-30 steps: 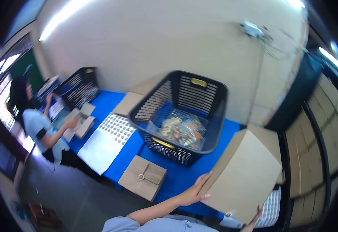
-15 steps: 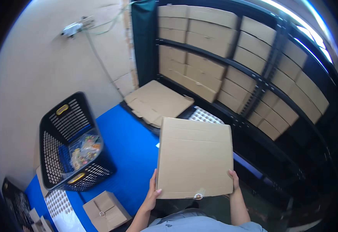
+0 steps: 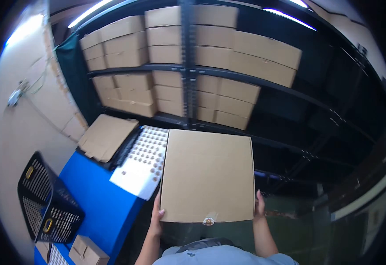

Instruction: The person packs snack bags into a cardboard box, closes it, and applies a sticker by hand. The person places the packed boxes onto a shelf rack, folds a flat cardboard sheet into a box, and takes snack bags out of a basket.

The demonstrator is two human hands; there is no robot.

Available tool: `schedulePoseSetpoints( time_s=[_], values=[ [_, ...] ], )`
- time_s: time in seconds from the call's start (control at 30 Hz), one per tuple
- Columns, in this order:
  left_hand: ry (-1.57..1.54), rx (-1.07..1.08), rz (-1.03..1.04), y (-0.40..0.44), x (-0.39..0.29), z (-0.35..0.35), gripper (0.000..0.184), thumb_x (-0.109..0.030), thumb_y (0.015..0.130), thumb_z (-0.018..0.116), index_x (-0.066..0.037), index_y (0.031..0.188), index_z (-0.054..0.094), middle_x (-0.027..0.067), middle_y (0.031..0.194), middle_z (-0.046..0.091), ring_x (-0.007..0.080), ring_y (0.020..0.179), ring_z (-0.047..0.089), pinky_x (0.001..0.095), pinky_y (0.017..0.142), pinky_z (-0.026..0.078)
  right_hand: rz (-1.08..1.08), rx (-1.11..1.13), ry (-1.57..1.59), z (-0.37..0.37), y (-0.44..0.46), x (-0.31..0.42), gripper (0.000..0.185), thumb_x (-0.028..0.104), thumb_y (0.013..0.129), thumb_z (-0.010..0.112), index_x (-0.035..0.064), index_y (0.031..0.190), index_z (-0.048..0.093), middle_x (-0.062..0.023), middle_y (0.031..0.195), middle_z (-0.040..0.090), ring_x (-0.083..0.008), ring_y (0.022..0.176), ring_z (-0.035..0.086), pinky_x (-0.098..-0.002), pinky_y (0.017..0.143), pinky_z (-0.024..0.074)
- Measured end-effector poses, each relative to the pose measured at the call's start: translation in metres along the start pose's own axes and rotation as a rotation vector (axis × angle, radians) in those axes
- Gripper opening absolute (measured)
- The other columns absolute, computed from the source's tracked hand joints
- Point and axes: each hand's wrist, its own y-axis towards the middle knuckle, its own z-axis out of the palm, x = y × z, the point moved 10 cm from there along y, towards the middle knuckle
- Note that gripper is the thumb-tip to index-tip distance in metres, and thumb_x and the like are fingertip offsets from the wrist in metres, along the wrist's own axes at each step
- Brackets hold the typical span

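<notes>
A flat, square cardboard box (image 3: 208, 176) is held level in front of my body, its lid closed. A round sticker (image 3: 208, 221) sits at the middle of its near edge. My left hand (image 3: 156, 216) grips the near left side, with the thumb at the top edge. On the opposite side, my right hand (image 3: 259, 205) holds the near right edge. The fingers beneath the box are hidden on both sides.
Black metal shelves (image 3: 188, 75) across the back carry several stacked cardboard boxes (image 3: 129, 95). On the blue table (image 3: 100, 198) are a sticker sheet (image 3: 142, 159), flattened cardboard (image 3: 109, 137), a black plastic basket (image 3: 62, 216) and a small carton (image 3: 87, 254).
My view has swung right, so the table and basket now appear farther left and more of the shelving shows. The box stays between both hands.
</notes>
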Motion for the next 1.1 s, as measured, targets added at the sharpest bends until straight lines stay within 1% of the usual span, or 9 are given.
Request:
schedulePoseSetpoints(
  time_s=[0.2, 0.23, 0.33, 0.67, 0.7, 0.73, 0.87, 1.03, 1.1],
  values=[
    [-0.216, 0.194, -0.121, 0.075, 0.064, 0.117, 0.080, -0.038, 0.079, 0.049, -0.006, 0.148, 0.027, 0.0165, 0.142, 0.043, 0.0272, 0.128, 0.045, 0.0397, 0.108, 0.033, -0.432, -0.083, -0.303, -0.010, -0.137, 0.132, 0.110, 0.064, 0.078, 0.064, 0.0095, 0.154, 0.007, -0.0074, 0.159, 0.013, -0.0216, 0.145, 0.017, -0.0390, 0.117, 0.0130],
    [-0.215, 0.235, -0.133, 0.082, 0.064, 0.145, 0.080, -0.038, 0.079, 0.049, -0.006, 0.148, 0.027, 0.0165, 0.142, 0.043, 0.0272, 0.128, 0.045, 0.0397, 0.108, 0.033, -0.466, -0.197, -0.209, -0.018, -0.158, 0.144, 0.117, 0.033, 0.066, 0.084, 0.0113, 0.154, 0.010, -0.0057, 0.158, 0.019, -0.0261, 0.145, 0.020, -0.0452, 0.115, 0.0205],
    [-0.335, 0.297, -0.053, 0.106, 0.036, 0.215, 0.078, -0.041, 0.079, 0.049, -0.003, 0.145, 0.032, 0.0177, 0.137, 0.047, 0.0281, 0.122, 0.051, 0.0410, 0.101, 0.041, -0.608, -0.240, -0.510, 0.012, -0.196, 0.189, 0.130, 0.036, 0.064, 0.088, 0.0091, 0.153, -0.002, -0.0078, 0.160, 0.005, -0.0249, 0.147, 0.010, -0.0442, 0.116, 0.0140],
    [-0.381, 0.273, 0.432, 0.207, -0.114, 0.273, 0.100, -0.079, 0.083, 0.033, 0.000, 0.144, 0.034, 0.0178, 0.144, 0.041, 0.0314, 0.133, 0.040, 0.0449, 0.109, 0.034, -1.092, -0.343, -0.809, 0.019, -0.091, 0.369, 0.074, 0.031, 0.082, 0.073, 0.0017, 0.136, 0.031, -0.0092, 0.133, 0.040, -0.0202, 0.123, 0.040, -0.0378, 0.103, 0.0345],
    [-0.876, 0.870, 0.596, 0.212, -0.144, 0.298, 0.108, -0.085, 0.080, 0.029, 0.000, 0.146, 0.029, 0.0178, 0.148, 0.035, 0.0310, 0.136, 0.035, 0.0448, 0.110, 0.031, -1.141, -0.353, -0.830, 0.021, -0.068, 0.392, 0.070, 0.032, 0.084, 0.072, 0.0011, 0.134, 0.034, -0.0089, 0.130, 0.043, -0.0193, 0.120, 0.042, -0.0369, 0.102, 0.0357],
    [-0.719, 0.917, 0.724, 0.226, -0.157, 0.305, 0.098, -0.074, 0.084, 0.042, 0.000, 0.147, 0.026, 0.0166, 0.149, 0.034, 0.0309, 0.135, 0.036, 0.0451, 0.111, 0.030, -1.187, -0.365, -0.852, 0.020, -0.056, 0.407, 0.066, 0.033, 0.086, 0.070, 0.0005, 0.132, 0.037, -0.0087, 0.127, 0.046, -0.0183, 0.118, 0.044, -0.0360, 0.100, 0.0368],
    [0.162, 0.245, 0.726, 0.296, -0.222, 0.353, 0.075, -0.030, 0.084, 0.067, 0.002, 0.142, 0.033, 0.0143, 0.138, 0.045, 0.0239, 0.127, 0.043, 0.0363, 0.108, 0.030, -1.322, -0.475, -0.961, 0.042, 0.019, 0.484, 0.059, 0.042, 0.093, 0.061, -0.0012, 0.129, 0.044, -0.0072, 0.115, 0.054, -0.0136, 0.108, 0.050, -0.0299, 0.095, 0.0389],
    [0.069, 0.153, 1.083, 0.354, -0.296, 0.398, 0.065, -0.025, 0.095, 0.058, -0.002, 0.147, 0.027, 0.0143, 0.140, 0.043, 0.0231, 0.130, 0.043, 0.0340, 0.106, 0.035, -1.342, -0.156, -0.880, 0.059, 0.116, 0.569, 0.074, 0.040, 0.095, 0.058, 0.0002, 0.147, 0.023, -0.0155, 0.145, 0.036, -0.0212, 0.134, 0.034, -0.0346, 0.110, 0.0262],
    [0.122, -0.003, 1.111, 0.372, -0.310, 0.407, 0.058, -0.023, 0.094, 0.059, -0.005, 0.144, 0.034, 0.0104, 0.125, 0.053, 0.0125, 0.092, 0.056, 0.0233, 0.076, 0.045, -1.300, -0.090, -0.800, 0.069, 0.144, 0.587, 0.078, 0.056, 0.098, 0.036, 0.0052, 0.151, 0.010, -0.0136, 0.153, 0.022, -0.0257, 0.141, 0.028, -0.0458, 0.110, 0.0303]
  ],
)
